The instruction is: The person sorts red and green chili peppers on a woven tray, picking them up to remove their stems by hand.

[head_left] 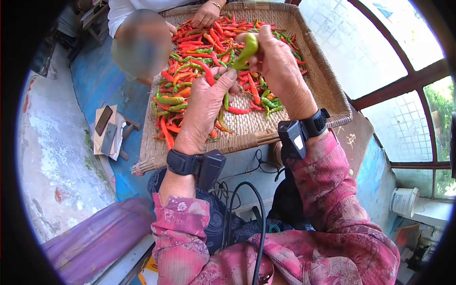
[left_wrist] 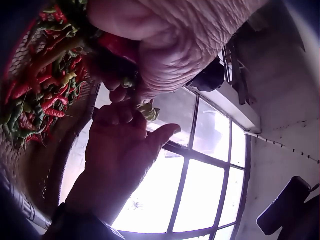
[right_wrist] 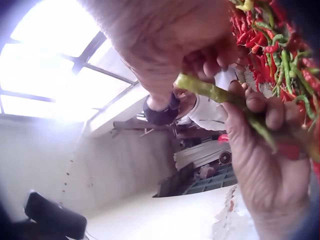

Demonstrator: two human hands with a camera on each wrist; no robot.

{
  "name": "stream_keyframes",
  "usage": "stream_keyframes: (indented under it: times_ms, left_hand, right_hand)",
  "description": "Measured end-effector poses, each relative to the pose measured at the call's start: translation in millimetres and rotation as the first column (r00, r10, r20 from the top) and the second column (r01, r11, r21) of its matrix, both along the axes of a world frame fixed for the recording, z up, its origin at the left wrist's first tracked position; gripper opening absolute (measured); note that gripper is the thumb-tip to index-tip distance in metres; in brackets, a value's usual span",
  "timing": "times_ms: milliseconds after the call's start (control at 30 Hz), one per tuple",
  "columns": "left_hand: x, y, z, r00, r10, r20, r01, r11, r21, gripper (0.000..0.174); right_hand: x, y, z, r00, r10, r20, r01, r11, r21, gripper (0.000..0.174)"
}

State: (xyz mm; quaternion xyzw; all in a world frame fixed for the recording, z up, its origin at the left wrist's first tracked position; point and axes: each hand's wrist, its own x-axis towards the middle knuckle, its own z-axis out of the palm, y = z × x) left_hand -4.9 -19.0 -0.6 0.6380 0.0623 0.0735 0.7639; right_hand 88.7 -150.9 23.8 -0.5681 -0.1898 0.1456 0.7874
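Note:
My left hand (head_left: 204, 102) pinches a light green chili pepper (head_left: 245, 53) between thumb and fingers. A red chili pepper (head_left: 208, 75) lies in the same hand, against the palm side. Close by, my right hand (head_left: 280, 66) has its thumb raised and its fingers bent behind the green pepper's upper end. In the right wrist view that pale end (right_wrist: 184, 82) sits between right thumb and fingers; I cannot tell whether they grip it. A green stem cap (left_wrist: 149, 111) shows beside the right hand (left_wrist: 117, 150) in the left wrist view.
Red and green chili peppers (head_left: 190, 47) cover much of a woven tray (head_left: 327, 90). Another person's hand (head_left: 206, 15) reaches into its far side. Windows (head_left: 375, 57) stand at right. A stool with phones (head_left: 103, 119) is on the left; a black cable (head_left: 260, 209) crosses my lap.

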Motion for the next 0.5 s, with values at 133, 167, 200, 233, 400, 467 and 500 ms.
stream_keyframes:
  times_ms: [133, 167, 200, 233, 400, 467, 500]
  left_hand:
    - [-5, 0, 9, 0.999, 0.038, -0.019, -0.037, 0.999, 0.021, 0.025]
    - [-4, -1, 8, 0.999, 0.037, -0.019, -0.036, 0.999, 0.022, 0.025]
    - [-3, -1, 6, 0.999, 0.026, -0.024, -0.025, 0.998, 0.049, 0.024]
    - [-2, -1, 4, 0.999, 0.017, -0.028, -0.015, 0.997, 0.075, 0.024]
    - [2, 4, -1, 0.995, 0.099, 0.01, -0.099, 0.995, -0.018, 0.023]
    - [2, 9, -2, 0.994, 0.096, 0.045, -0.078, 0.95, -0.302, 0.023]
    - [3, 13, -2, 0.997, 0.057, 0.051, -0.031, 0.91, -0.414, 0.023]
  right_hand:
    - [-14, 0, 5, 0.944, 0.279, 0.175, -0.216, 0.926, -0.311, 0.031]
    - [-10, 0, -2, 0.959, 0.254, 0.125, -0.202, 0.923, -0.328, 0.029]
    - [-8, 0, -5, 0.971, 0.228, 0.075, -0.19, 0.919, -0.345, 0.026]
    - [-8, 0, -5, 0.987, 0.159, 0.005, -0.152, 0.952, -0.266, 0.024]
    - [31, -17, -17, 0.993, -0.076, -0.091, 0.068, 0.994, -0.088, 0.022]
    - [42, -21, -25, 0.967, -0.144, -0.209, 0.166, 0.982, 0.089, 0.027]
    - [46, -21, -27, 0.967, -0.143, -0.209, 0.164, 0.982, 0.088, 0.027]
